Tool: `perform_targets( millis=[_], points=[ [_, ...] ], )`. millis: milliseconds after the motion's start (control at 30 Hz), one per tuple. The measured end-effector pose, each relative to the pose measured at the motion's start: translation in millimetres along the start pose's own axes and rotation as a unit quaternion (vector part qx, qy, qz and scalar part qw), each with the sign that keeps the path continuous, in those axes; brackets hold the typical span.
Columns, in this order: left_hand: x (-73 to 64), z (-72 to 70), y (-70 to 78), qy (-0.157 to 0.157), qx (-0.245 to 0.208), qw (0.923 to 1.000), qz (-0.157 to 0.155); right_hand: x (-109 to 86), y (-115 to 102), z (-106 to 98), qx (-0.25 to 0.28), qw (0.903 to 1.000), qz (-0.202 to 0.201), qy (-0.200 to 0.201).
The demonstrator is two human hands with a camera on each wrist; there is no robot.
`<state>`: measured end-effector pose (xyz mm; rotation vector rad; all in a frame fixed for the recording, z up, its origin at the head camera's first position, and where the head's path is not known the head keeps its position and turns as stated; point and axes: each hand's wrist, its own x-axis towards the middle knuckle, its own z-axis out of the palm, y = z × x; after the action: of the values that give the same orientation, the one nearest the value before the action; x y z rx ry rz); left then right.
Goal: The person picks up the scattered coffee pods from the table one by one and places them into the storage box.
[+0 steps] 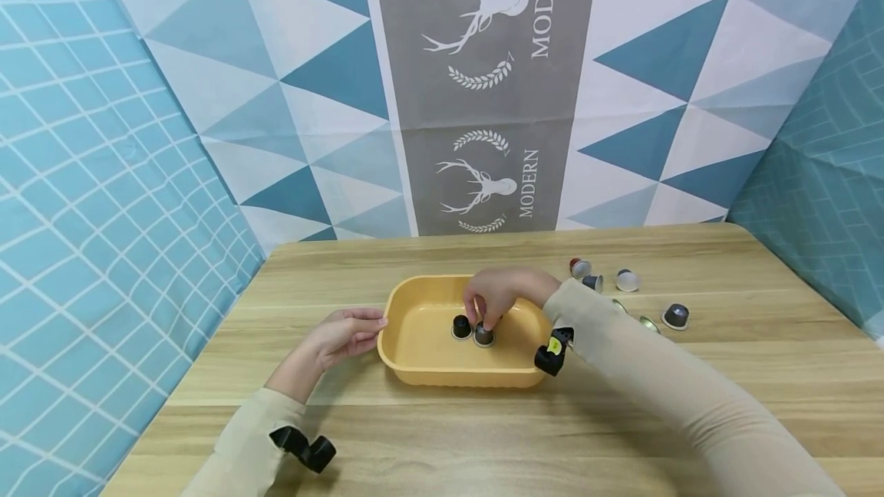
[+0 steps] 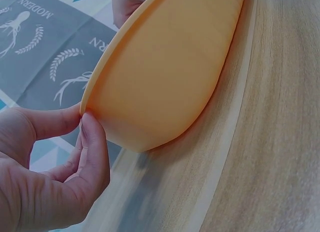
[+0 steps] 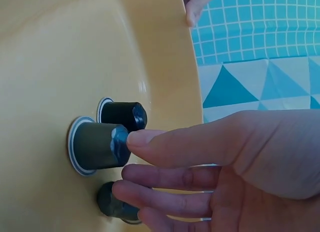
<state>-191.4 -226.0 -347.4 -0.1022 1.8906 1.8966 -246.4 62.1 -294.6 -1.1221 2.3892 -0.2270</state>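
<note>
A yellow tray [image 1: 456,378] with raised walls stands on the wooden table. My left hand [image 1: 348,336] pinches its left rim between thumb and fingers, seen close in the left wrist view [image 2: 60,167]. Inside the tray, my right hand [image 1: 500,294] has its thumb and fingers at the top of a dark grey coffee capsule [image 1: 484,336], which stands rim down on the tray floor. A black capsule [image 1: 461,326] stands just left of it. In the right wrist view, a third dark capsule [image 3: 112,202] shows partly behind the fingers of the right hand [image 3: 215,167].
Right of the tray, several loose capsules lie on the table, among them a dark one [image 1: 676,316], a silver-lidded one [image 1: 627,280] and a red one [image 1: 576,265]. The right forearm partly covers others. Patterned cloth [image 1: 476,98] rises behind the table.
</note>
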Motion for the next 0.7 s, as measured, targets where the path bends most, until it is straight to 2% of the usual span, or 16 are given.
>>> perform_targets(
  millis=[233,467,700],
  points=[
    [-1.1,0.2,1.0,0.000,0.001,1.0000,-0.001,-8.4,6,-4,-0.007,0.9992,-0.033,0.021],
    [-0.5,1.2,0.2,0.000,-0.001,1.0000,-0.004,-26.7,12,-9,0.022,0.9988,-0.023,0.039],
    [0.5,-0.7,1.6,-0.001,0.000,1.0000,-0.005,-53.1,23,-12,0.023,0.9959,-0.014,0.086]
  ],
)
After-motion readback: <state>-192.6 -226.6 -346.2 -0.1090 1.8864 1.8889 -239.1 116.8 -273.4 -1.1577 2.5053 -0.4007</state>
